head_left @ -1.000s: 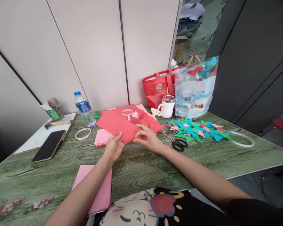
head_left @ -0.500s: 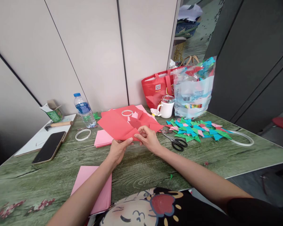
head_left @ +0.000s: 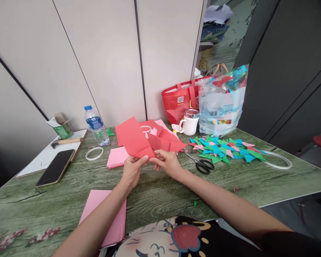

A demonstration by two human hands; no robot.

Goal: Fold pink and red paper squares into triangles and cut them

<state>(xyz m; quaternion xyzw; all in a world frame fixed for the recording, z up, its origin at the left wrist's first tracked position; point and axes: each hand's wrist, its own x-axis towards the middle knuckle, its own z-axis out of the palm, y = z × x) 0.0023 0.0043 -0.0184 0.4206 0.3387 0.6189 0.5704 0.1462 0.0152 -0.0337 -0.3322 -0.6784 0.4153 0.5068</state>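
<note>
Both hands hold a red sheet of paper in front of me, partly folded along its near edge. My left hand pinches the near edge between thumb and fingers. Close beside it, my right hand grips the same paper a little to the right, thumb on top. Behind the sheet lie more red papers, with a white ring among them. A stack of pink paper sits left of the hands, and another pink stack lies near my left forearm.
Black-handled scissors and a wreath of green, blue, pink and red folded paper lie right. Behind stand a white mug, red bag and plastic bag. Left are a water bottle, tape roll, phone and hammer.
The red sheet has changed from lying nearly flat to having its far left part raised and bent upward. Both hands keep their pinch, the right one having turned slightly.
</note>
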